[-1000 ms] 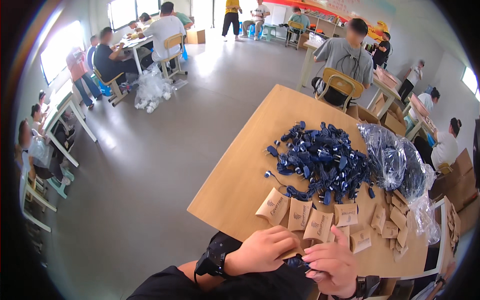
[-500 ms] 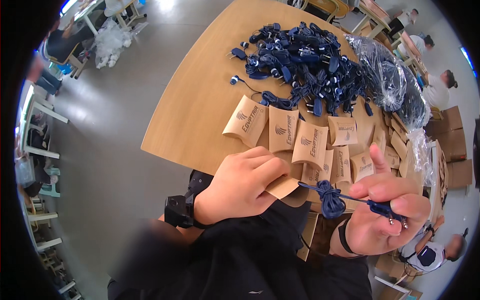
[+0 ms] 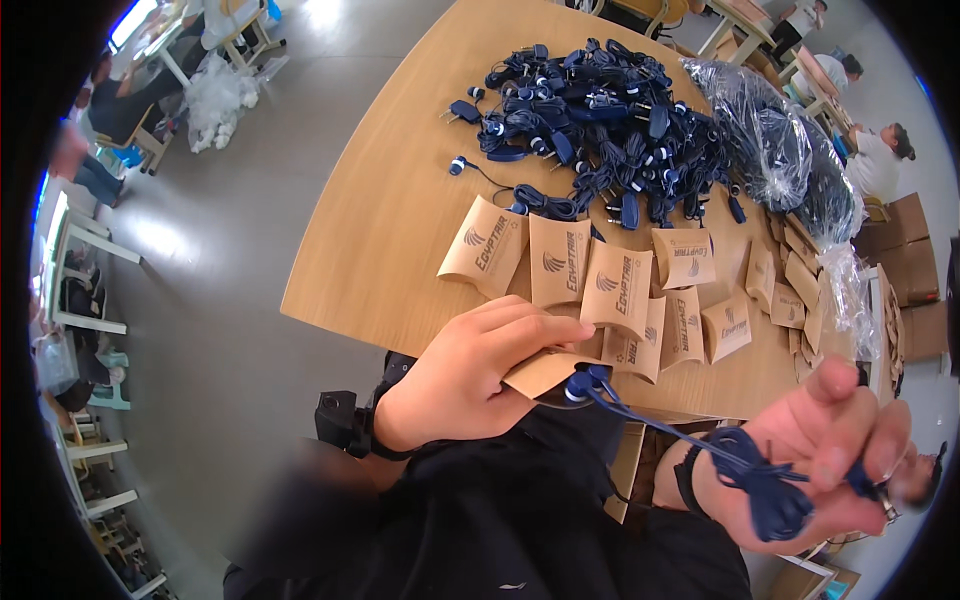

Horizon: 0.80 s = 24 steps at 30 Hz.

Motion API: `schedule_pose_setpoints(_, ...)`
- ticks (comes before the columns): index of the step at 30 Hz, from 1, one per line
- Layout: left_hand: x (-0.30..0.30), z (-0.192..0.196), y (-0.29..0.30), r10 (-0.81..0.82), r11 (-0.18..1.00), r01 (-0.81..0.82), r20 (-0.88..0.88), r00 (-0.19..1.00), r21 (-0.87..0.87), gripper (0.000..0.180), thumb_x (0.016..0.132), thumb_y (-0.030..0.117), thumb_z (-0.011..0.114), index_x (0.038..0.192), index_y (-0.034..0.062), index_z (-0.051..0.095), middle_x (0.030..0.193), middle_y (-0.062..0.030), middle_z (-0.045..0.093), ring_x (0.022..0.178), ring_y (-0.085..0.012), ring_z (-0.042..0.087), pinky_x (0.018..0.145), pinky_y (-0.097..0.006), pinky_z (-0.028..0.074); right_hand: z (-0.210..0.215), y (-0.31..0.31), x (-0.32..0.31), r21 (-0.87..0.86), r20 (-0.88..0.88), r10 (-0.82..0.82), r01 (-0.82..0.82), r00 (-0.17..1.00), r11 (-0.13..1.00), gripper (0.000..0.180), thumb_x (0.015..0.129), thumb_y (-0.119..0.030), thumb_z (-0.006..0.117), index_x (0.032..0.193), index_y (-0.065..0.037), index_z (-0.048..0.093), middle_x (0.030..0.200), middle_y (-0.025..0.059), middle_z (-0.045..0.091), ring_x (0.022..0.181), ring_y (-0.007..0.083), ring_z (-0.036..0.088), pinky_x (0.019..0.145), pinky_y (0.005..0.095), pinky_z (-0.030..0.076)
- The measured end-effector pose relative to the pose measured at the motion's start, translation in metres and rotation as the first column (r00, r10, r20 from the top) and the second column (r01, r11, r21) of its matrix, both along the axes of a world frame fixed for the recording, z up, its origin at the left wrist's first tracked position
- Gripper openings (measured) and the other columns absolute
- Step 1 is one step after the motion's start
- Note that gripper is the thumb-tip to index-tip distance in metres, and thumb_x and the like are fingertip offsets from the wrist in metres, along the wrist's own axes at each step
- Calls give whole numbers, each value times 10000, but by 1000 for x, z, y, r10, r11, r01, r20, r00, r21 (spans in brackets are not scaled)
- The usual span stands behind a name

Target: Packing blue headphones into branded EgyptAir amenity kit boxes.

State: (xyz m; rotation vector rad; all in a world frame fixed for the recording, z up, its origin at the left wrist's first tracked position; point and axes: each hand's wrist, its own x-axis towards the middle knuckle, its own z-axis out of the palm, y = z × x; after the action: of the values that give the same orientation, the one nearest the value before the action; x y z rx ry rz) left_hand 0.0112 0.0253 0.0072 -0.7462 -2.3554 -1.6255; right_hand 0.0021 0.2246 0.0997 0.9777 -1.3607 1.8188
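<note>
My left hand grips a small brown cardboard pillow box, its open end facing right. Dark blue earbuds with pale rims sit at that open end, partly inside it. From them a taut dark blue cord runs right to a tied cord bundle, which hangs in front of my right palm. The fingers of my right hand are bent around the earphones' plug end, which is blurred and partly hidden. More pillow boxes, printed and bulging, stand on the table just beyond my left hand.
A big heap of dark blue earphones covers the far part of the wooden table. Clear plastic bags lie along its right side, near flat brown cartons. Other people sit at tables on both sides.
My right hand has moved right and down with the plug end and cord bundle. The earbuds now show at the box's opening, where only cord showed before. My left hand still holds the box.
</note>
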Motion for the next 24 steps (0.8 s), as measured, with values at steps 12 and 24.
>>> schedule_pose_setpoints(12, 3, 7, 3, -23, 993, 19, 32, 999, 114, 355, 842, 58, 681, 1183, -24, 622, 972, -125, 638, 875, -246, 632, 793, -319, 489, 1, 15, -7, 157, 141, 119, -140, 983, 978, 339, 981, -328, 560, 1177, -82, 435, 1013, 62, 512, 703, 139, 543, 869, 443, 472)
schedule_pose_setpoints(24, 10, -6, 13, -148, 688, 140, -51, 988, 712, 713, 791, 319, 818, 1309, -63, 511, 1105, -147, 624, 1037, -243, 638, 902, -349, 483, -37, -16, -8, 77, 325, 307, -348, 895, 934, 235, 922, -84, 626, 1082, 12, 484, 896, 236, 650, 763, 305, 707, 779, 449, 580)
